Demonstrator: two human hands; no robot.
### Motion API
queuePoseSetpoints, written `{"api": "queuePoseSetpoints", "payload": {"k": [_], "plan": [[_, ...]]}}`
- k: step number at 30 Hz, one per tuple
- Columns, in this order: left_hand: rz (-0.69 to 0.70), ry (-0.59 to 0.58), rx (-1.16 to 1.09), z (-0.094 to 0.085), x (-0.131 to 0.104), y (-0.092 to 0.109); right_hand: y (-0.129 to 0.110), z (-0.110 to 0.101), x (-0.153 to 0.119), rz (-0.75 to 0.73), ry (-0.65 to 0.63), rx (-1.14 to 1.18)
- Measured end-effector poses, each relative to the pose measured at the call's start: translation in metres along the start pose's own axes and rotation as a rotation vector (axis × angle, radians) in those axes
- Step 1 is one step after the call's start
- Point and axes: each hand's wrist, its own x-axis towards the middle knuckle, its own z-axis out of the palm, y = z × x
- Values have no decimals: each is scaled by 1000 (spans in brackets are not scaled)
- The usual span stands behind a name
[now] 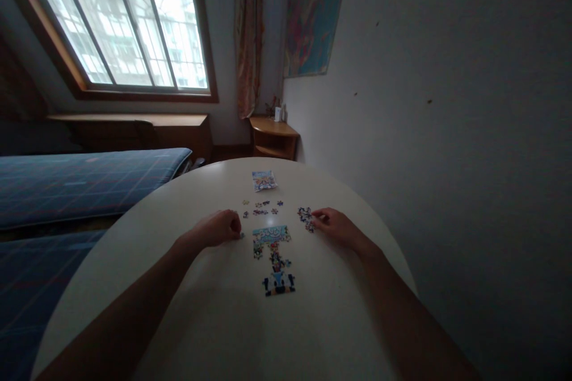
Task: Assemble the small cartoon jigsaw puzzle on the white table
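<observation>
The puzzle on the round, cream-white tabletop [210,321], with the joined section taken as the clock's centre, 12 o'clock pointing away from the person. The joined section of small, multicoloured jigsaw pieces [271,235] is partly built: a broad pale-blue upper band, a short stub below its left end, a narrow central column, and a wide blue-and-black lower block [279,284] at 6 o'clock. Open spaces flank the column; by judgement, roughly half the picture is together.

Unjoined material comprises the scattered loose pieces [260,212], between 11 and 12 o'clock, and a dense, dark-and-white cluster of pieces [305,214], between 1 and 2 o'clock. A small, colourfully printed sheet [263,180] lies beyond the loose pieces, near 12 o'clock.

The left hand [218,228] is at 10 o'clock, low over the tabletop, its fingers curled inward beside a small pale piece [242,235]; whether they grip it cannot be told. The right hand [335,226] is at 2 o'clock, palm downward, its fingertips at the cluster's right edge; whether they are closed on a piece is likewise unclear. Both forearms converge from the near side, at about 8 and 4 o'clock.
</observation>
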Motion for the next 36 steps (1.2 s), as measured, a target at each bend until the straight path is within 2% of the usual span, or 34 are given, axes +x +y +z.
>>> {"api": "queuePoseSetpoints", "payload": {"k": [3,6,10,15,18,28,36], "plan": [[27,66,-29,4,-8,4,-2,2,1,-47,8,-41],[16,72,-60,8,-16,10,-8,7,1,-135,31,-152],[27,146,-72,18,-23,18,-30,21,-4,-234,49,-228],[103,254,-175,30,-22,25,-66,41,-18,-489,-70,-155],[97,300,-239,33,-21,29,-77,48,-24,-564,-116,-125],[48,330,-200,41,-18,33,-84,52,-28,-557,-165,-179],[48,305,-179,41,-19,34,-92,60,-33,-523,-113,-244]]}}
